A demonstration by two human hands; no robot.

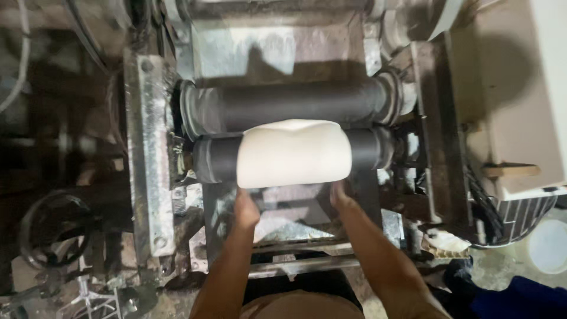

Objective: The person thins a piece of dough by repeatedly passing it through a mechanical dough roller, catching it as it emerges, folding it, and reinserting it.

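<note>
A pale white dough sheet (293,152) drapes over the front dark roller (215,159) of a rolling machine, coming out of the gap below the rear dark roller (283,103). My left hand (245,208) reaches up under the sheet's lower left edge. My right hand (341,195) touches under its lower right edge. The fingers of both hands are partly hidden beneath the sheet, so their grip on it is unclear.
A flour-dusted metal side frame (144,153) stands to the left, with a dark handwheel (53,230) beyond it. A beige motor housing (514,100) sits at the right. A dusty metal chute (277,47) lies behind the rollers.
</note>
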